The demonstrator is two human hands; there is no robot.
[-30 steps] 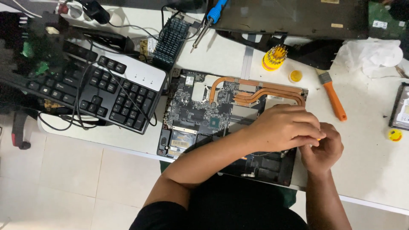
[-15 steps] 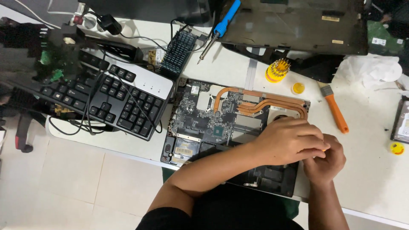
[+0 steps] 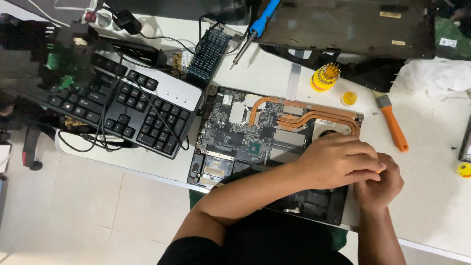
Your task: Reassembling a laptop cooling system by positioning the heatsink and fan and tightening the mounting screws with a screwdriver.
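An opened laptop base [image 3: 230, 135] lies on the white table [image 3: 431, 206], its dark circuit board and copper heat pipes [image 3: 304, 115] bare. My left hand [image 3: 338, 162] reaches across from the lower left, resting over the board's right side near the fan with fingers together and curled. My right hand [image 3: 380, 189] sits just below and right of it as a fist at the laptop's right edge, partly covered by the left fingers. A speck of yellow shows where the hands meet; what is held there is hidden.
A black keyboard [image 3: 132, 110] with cables lies left of the laptop. Behind are a finned heat sink [image 3: 206, 56], a blue-handled screwdriver [image 3: 255, 29], a yellow bit holder [image 3: 325, 76], a small yellow cap [image 3: 349, 98], an orange-handled brush [image 3: 392, 125], a dark laptop cover [image 3: 343, 29] and crumpled white plastic [image 3: 434, 78].
Both hands stay pressed together at the laptop's right edge, with only small finger shifts. The view has drifted slightly, so everything sits a little lower in the frame.
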